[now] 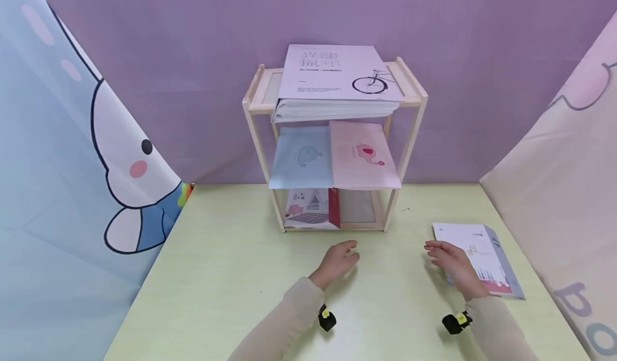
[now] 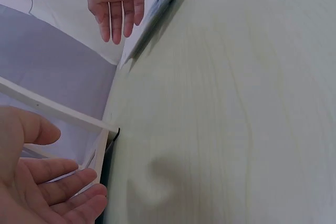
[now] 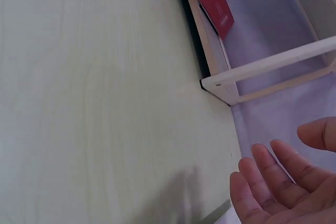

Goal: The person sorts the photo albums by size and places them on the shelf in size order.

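In the head view my left hand (image 1: 336,263) hovers over the table before a small wooden shelf (image 1: 413,130), fingers relaxed and holding nothing. My right hand (image 1: 453,264) is at the near left side of a white and grey book (image 1: 487,256) lying on the table, overlapping it in this view; whether they touch I cannot tell. Its fingers (image 3: 281,184) are loosely bent around nothing in the right wrist view. On the shelf's bottom level, at left, is a book with a red spine (image 1: 310,209). A blue booklet (image 1: 301,157) and a pink booklet (image 1: 363,155) lie side by side on the middle level.
A thick white book (image 1: 337,74) with a bicycle picture lies on the shelf's top. Purple cloth (image 1: 458,72) hangs right behind the shelf, and printed cloth (image 1: 62,189) closes off the left side. Each wrist carries a small black camera (image 1: 326,318).
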The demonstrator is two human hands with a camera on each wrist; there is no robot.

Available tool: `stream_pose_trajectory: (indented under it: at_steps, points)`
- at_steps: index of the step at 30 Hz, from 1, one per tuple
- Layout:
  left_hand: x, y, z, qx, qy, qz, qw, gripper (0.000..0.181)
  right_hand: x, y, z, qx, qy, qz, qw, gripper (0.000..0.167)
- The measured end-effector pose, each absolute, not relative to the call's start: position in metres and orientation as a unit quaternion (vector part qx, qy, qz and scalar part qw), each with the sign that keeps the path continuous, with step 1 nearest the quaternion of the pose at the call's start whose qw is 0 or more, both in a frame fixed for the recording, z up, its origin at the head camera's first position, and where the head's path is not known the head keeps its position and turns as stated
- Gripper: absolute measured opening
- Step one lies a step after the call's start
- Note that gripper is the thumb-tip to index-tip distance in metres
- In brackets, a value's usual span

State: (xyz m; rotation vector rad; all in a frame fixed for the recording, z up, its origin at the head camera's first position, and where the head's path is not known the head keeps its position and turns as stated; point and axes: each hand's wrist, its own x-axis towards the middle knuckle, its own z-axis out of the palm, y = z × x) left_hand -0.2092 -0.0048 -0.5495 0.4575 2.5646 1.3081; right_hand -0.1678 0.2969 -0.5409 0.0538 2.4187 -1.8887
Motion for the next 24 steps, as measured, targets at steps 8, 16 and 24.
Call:
stream_pose_trajectory:
  at_steps: [8, 16, 24]
  points:
    - [-0.21, 0.013, -0.55, 0.149, 0.863, 0.462, 0.143, 0.044, -0.163, 0.313, -0.545, 0.042, 0.783, -0.621, 0.011, 0.039]
    - [-0.211, 0.026, -0.549, 0.142, 0.858, 0.467, 0.163, 0.045, -0.161, 0.328, -0.55, 0.067, 0.785, -0.616, 0.009, 0.04]
    - [-0.209, 0.031, -0.557, 0.129, 0.862, 0.452, 0.19, 0.044, -0.157, 0.345, -0.541, 0.149, 0.796, -0.584, 0.064, 0.053]
